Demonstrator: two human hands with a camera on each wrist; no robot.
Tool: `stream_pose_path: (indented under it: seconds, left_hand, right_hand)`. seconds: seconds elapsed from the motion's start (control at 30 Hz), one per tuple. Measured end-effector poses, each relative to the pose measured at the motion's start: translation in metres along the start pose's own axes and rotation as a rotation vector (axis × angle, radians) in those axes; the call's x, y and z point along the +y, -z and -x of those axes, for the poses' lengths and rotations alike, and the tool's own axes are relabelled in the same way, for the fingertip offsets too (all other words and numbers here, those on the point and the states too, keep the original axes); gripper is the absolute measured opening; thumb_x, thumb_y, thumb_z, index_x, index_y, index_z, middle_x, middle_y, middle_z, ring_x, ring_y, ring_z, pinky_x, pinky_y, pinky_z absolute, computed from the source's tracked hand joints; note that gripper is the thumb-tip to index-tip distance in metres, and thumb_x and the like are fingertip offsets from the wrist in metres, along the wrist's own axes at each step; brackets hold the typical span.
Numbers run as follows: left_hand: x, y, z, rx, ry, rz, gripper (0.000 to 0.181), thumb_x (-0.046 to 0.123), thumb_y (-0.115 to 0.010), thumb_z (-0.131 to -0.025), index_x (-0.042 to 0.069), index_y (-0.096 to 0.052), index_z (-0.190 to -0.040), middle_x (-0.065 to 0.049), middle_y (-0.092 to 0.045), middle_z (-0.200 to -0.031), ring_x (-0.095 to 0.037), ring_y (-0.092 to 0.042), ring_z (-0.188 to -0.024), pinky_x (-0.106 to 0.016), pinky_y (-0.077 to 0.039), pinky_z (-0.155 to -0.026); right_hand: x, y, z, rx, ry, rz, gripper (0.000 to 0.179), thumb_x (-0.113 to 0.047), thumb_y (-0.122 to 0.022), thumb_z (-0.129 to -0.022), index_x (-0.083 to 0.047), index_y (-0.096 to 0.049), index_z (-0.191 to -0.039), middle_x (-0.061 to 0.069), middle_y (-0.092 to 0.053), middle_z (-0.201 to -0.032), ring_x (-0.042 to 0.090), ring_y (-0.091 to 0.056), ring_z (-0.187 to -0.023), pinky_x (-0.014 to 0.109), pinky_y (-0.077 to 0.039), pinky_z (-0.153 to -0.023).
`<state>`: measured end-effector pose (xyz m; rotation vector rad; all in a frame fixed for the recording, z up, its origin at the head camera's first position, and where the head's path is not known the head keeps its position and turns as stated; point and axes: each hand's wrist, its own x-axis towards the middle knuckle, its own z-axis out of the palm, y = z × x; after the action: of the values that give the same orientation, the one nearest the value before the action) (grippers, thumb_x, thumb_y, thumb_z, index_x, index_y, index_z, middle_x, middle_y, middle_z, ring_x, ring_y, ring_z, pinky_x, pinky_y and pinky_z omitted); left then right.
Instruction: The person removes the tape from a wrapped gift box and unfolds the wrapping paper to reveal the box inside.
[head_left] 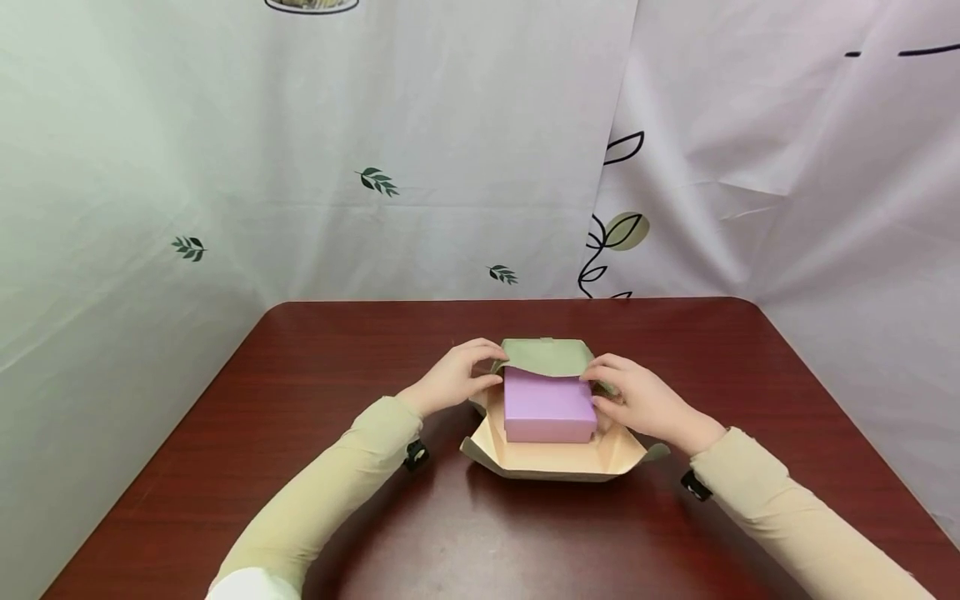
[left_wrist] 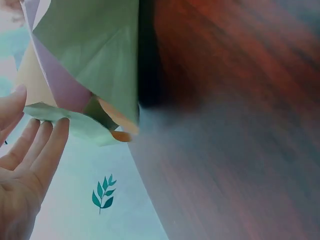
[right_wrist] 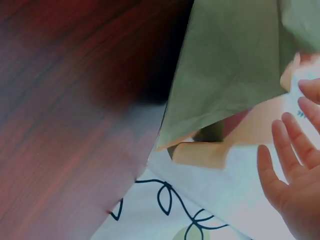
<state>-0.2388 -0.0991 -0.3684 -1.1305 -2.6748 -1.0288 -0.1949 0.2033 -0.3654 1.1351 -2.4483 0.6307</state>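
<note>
A purple box (head_left: 549, 408) sits on a sheet of wrapping paper (head_left: 555, 463), green outside and pale orange inside. The paper's far flap (head_left: 549, 358) is folded toward the near side, green face up, over the box's back edge. At the left of that flap is my left hand (head_left: 459, 377); in the left wrist view its straight fingers (left_wrist: 54, 142) touch the paper's edge, with the thumb in front. My right hand (head_left: 643, 402) is by the flap's right side, its fingers (right_wrist: 295, 137) spread and extended. The near part of the paper lies unfolded, its side corners raised.
The dark red wooden table (head_left: 300, 392) carries the paper and box near its middle. Behind and beside it hangs a white curtain (head_left: 450, 125) with leaf prints. A dark wrist camera (head_left: 415, 455) hangs under the left cuff, another (head_left: 695, 485) under the right.
</note>
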Motion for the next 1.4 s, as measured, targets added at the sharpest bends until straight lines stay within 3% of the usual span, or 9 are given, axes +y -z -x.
stream_pose_path:
  seconds: [0.2,0.37,0.6,0.87,1.0,1.2,1.3,1.4]
  left_hand:
    - [-0.005,-0.001,-0.015,0.025,0.081,0.041,0.03,0.007,-0.066,-0.088,0.004,-0.062,-0.118,-0.011,-0.062,-0.116,-0.025,-0.06,-0.109,-0.042,-0.048,-0.094]
    - [-0.007,-0.002,-0.026,0.038,0.148,0.071,0.031,0.008,-0.064,-0.09,0.005,-0.061,-0.12,-0.012,-0.06,-0.119,-0.026,-0.06,-0.111,-0.044,-0.047,-0.094]
    - [-0.014,-0.003,-0.041,0.072,0.205,0.071,0.032,0.01,-0.065,-0.09,0.003,-0.061,-0.121,-0.013,-0.059,-0.122,-0.026,-0.058,-0.112,-0.043,-0.047,-0.096]
    - [-0.025,0.003,-0.053,0.219,0.231,0.0,0.037,0.009,-0.065,-0.089,0.002,-0.058,-0.125,-0.015,-0.058,-0.123,-0.028,-0.055,-0.116,-0.039,-0.045,-0.098]
    - [-0.025,0.009,-0.051,0.313,0.189,-0.048,0.036,0.006,-0.065,-0.089,0.0,-0.059,-0.124,-0.016,-0.058,-0.121,-0.028,-0.055,-0.114,-0.037,-0.048,-0.094]
    - [-0.02,0.013,-0.048,0.399,0.132,-0.205,0.036,0.008,-0.066,-0.088,0.004,-0.058,-0.123,-0.014,-0.056,-0.115,-0.028,-0.054,-0.11,-0.041,-0.045,-0.094]
    - [-0.017,0.013,-0.045,0.439,0.104,-0.292,0.026,0.006,-0.067,-0.086,0.004,-0.061,-0.112,-0.013,-0.059,-0.102,-0.028,-0.056,-0.097,-0.043,-0.045,-0.088]
    - [-0.013,0.013,-0.043,0.433,0.074,-0.406,0.016,0.005,-0.067,-0.085,0.007,-0.061,-0.099,-0.008,-0.062,-0.089,-0.025,-0.057,-0.085,-0.042,-0.043,-0.083]
  right_hand:
    - [-0.006,-0.003,0.001,-0.009,0.142,0.06,0.029,-0.004,-0.078,-0.07,-0.004,-0.068,-0.097,0.008,-0.061,-0.103,0.022,-0.057,-0.094,0.039,-0.047,-0.083]
    - [-0.008,-0.005,0.004,-0.054,0.147,0.05,0.032,-0.005,-0.078,-0.069,-0.006,-0.069,-0.1,0.007,-0.061,-0.105,0.023,-0.057,-0.099,0.04,-0.046,-0.087]
    - [-0.006,-0.007,0.008,-0.077,0.147,0.024,0.028,-0.008,-0.08,-0.071,-0.009,-0.068,-0.097,0.004,-0.06,-0.101,0.018,-0.056,-0.094,0.034,-0.048,-0.082]
    - [-0.006,-0.011,0.009,-0.06,0.171,0.022,0.028,-0.003,-0.078,-0.07,-0.007,-0.069,-0.096,0.004,-0.061,-0.1,0.019,-0.055,-0.095,0.035,-0.047,-0.082]
    - [-0.005,-0.008,0.007,-0.092,0.1,0.0,0.022,-0.012,-0.076,-0.077,-0.009,-0.069,-0.098,0.003,-0.061,-0.103,0.018,-0.055,-0.098,0.034,-0.047,-0.084]
    - [0.008,-0.002,-0.002,-0.114,-0.136,-0.008,0.029,-0.017,-0.067,-0.087,-0.002,-0.066,-0.112,0.011,-0.062,-0.114,0.028,-0.055,-0.11,0.044,-0.042,-0.097]
    - [0.018,-0.002,-0.009,-0.133,-0.213,-0.011,0.036,-0.015,-0.064,-0.089,0.002,-0.061,-0.121,0.019,-0.058,-0.123,0.038,-0.049,-0.12,0.052,-0.035,-0.103]
    - [0.031,-0.003,-0.016,-0.164,-0.284,-0.02,0.04,-0.016,-0.06,-0.093,0.004,-0.055,-0.127,0.026,-0.049,-0.133,0.044,-0.04,-0.127,0.056,-0.03,-0.106]
